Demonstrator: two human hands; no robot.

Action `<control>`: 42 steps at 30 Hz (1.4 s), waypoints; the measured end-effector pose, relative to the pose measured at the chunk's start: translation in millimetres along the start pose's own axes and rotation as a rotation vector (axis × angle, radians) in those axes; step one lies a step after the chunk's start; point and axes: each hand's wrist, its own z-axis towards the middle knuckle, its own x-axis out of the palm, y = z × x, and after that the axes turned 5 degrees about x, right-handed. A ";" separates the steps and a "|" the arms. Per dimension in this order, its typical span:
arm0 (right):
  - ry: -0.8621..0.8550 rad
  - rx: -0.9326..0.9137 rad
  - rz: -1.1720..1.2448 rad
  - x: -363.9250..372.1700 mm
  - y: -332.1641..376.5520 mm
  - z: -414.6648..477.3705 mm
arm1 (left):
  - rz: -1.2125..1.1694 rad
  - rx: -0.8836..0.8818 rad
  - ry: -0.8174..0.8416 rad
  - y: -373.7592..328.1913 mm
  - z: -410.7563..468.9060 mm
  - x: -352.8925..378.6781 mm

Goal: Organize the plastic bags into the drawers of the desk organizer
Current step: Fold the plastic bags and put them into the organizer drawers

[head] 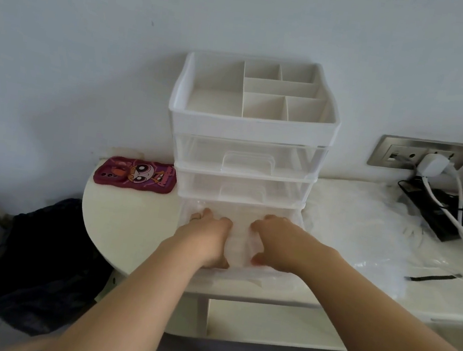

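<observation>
White wall behind, white tabletop point(129, 229) below. At its back edge stands the white plastic desk organizer point(251, 125) with three clear drawers. The bottom clear drawer point(272, 278) is pulled out, and the left hand point(207, 237) and right hand point(277, 243), slightly apart, press folded clear plastic bags point(240, 244) into it; whether the fingers pinch them I cannot tell. This looks like packing the first drawer. Next, likely: flatten the bags, lift the hands out and shut the drawer, then take up the loose clear plastic bags point(365, 222) towards the right edge.
</observation>
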 end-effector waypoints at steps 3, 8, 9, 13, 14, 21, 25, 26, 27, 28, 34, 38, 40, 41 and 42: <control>-0.005 -0.011 0.054 0.1 -3.7 1.4 | -0.032 0.013 0.004 0.6 -0.6 -4.0; -0.204 -0.073 0.232 -19.2 -12.7 -21.3 | -0.009 0.062 -0.146 2.9 -13.8 -9.5; -0.272 -0.071 0.283 -25.1 -17.3 -30.0 | -0.011 0.080 -0.195 3.0 -19.9 -9.5; -0.349 0.074 0.382 -37.1 -53.4 -64.3 | -0.066 0.185 -0.316 -0.8 -42.5 -7.8; -0.277 0.134 0.355 -36.1 -66.2 -73.2 | -0.096 0.222 -0.300 -4.4 -47.1 -6.2; 0.113 0.376 -0.037 -0.1 -121.0 -92.5 | -0.128 0.329 -0.192 -15.6 -55.2 7.0; -0.011 0.336 0.042 17.5 -126.0 -78.2 | -0.096 0.343 -0.225 -18.4 -50.8 7.6; -0.029 0.314 0.067 20.7 -124.6 -73.6 | -0.091 0.340 -0.228 -17.6 -49.7 7.9; -0.036 0.298 0.087 23.8 -124.6 -70.0 | -0.091 0.337 -0.231 -17.9 -48.2 8.2; -0.034 0.290 0.096 27.0 -124.0 -66.6 | -0.096 0.334 -0.234 -17.5 -47.3 8.5; -0.202 0.322 0.044 30.7 -120.4 -64.6 | -0.124 0.325 -0.251 -13.8 -46.7 8.1; -0.286 0.349 0.086 30.0 -118.4 -69.0 | -0.119 0.330 -0.262 -15.2 -47.4 5.6; -0.277 0.342 0.058 28.7 -118.6 -71.7 | -0.119 0.335 -0.264 -16.0 -47.9 5.1; -0.261 0.332 0.046 28.0 -119.1 -73.7 | -0.119 0.337 -0.265 -16.4 -48.5 4.8; -0.243 0.321 0.041 27.3 -119.5 -76.0 | -0.119 0.337 -0.266 -16.8 -49.3 4.5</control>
